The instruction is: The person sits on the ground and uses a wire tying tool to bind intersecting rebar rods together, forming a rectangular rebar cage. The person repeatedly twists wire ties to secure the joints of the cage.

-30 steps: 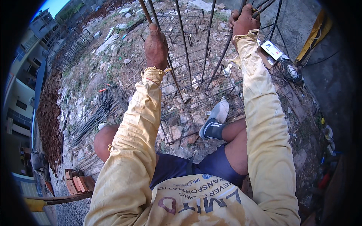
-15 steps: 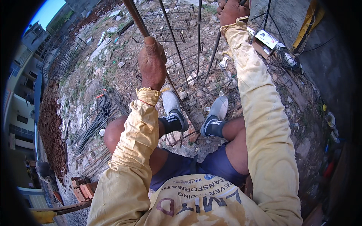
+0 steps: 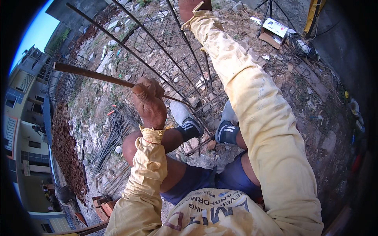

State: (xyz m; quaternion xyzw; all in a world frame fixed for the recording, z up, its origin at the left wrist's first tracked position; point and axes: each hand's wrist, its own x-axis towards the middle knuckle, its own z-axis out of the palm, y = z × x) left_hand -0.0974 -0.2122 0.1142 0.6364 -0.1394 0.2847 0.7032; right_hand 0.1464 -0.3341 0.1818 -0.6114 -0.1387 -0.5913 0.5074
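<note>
Rubble-strewn ground [image 3: 112, 70] takes up most of what I see, with a pale building [image 3: 33, 133] along the far left and a strip of reddish soil [image 3: 69, 153] beside it. The person sits low over it in a stained yellow shirt [image 3: 267, 129] and dark blue shorts [image 3: 197, 181], both arms reaching forward. Beyond the knees, several long metal rods [image 3: 118, 45] slant up and to the left, rising from a metal frame [image 3: 204, 103] near the feet. A heap of thinner rods [image 3: 112, 133] lies to the left of the knee. The brown bar [image 3: 92, 76] is in the left hand [image 3: 150, 103], its thick end pointing up and left, its thin end passing out toward the frame; I cannot tell whether it touches. That hand's fingers are curled tightly round the bar. The right hand [image 3: 193, 10] is cut off at the top edge, close beside one of the rods, so I cannot tell what its fingers are doing. An open box [image 3: 273, 28] sits over to the right, and red bricks [image 3: 104, 208] are stacked low on the left. Smallest are the grey shoes [image 3: 184, 112], one partly behind the right sleeve.
</note>
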